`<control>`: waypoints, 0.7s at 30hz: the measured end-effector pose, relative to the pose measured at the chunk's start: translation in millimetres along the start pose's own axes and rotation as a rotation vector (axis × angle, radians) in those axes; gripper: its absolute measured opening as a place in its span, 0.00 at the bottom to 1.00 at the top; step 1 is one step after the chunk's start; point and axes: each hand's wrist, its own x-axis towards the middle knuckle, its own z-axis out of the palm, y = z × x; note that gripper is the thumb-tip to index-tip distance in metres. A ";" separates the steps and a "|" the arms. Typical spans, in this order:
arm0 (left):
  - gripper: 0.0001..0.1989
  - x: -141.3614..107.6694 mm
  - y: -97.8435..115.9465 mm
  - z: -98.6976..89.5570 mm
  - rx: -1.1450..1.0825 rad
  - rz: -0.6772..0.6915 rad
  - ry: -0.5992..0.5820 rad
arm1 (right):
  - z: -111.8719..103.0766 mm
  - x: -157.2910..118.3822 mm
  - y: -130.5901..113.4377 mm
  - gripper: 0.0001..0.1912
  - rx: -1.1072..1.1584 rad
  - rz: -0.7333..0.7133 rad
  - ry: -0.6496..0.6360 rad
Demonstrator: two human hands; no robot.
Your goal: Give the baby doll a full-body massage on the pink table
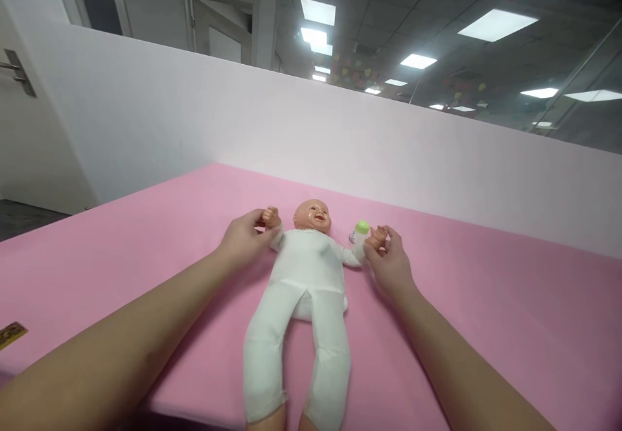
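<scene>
A baby doll (308, 262) with a white cloth body lies on its back on the pink table surface (160, 217), head away from me and legs toward me. My left hand (245, 240) is closed around the doll's hand on the left side. On the other side, my right hand (391, 262) grips the doll's other hand between thumb and fingers. Just behind that doll hand stands a small bottle (360, 231) with a green cap, partly hidden by the doll's arm. The doll's feet run out of the bottom of the view.
A white wall (340, 139) borders the back of the pink surface, with glass above it on the right. At the left edge lies a small brown and yellow card or packet (11, 334). A door with a handle (19, 73) is at far left.
</scene>
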 end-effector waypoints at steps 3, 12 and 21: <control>0.13 -9.7 18.1 4.0 0.237 0.248 -0.238 | 8.5 -19.7 -21.3 0.33 0.007 -0.245 -0.127; 0.16 -16.6 35.4 4.9 0.584 0.538 -0.476 | 10.0 -43.7 -56.7 0.18 -0.271 -0.781 -0.480; 0.17 -12.4 25.7 4.3 0.438 0.424 -0.415 | 11.0 -39.5 -48.0 0.16 -0.058 -0.449 -0.517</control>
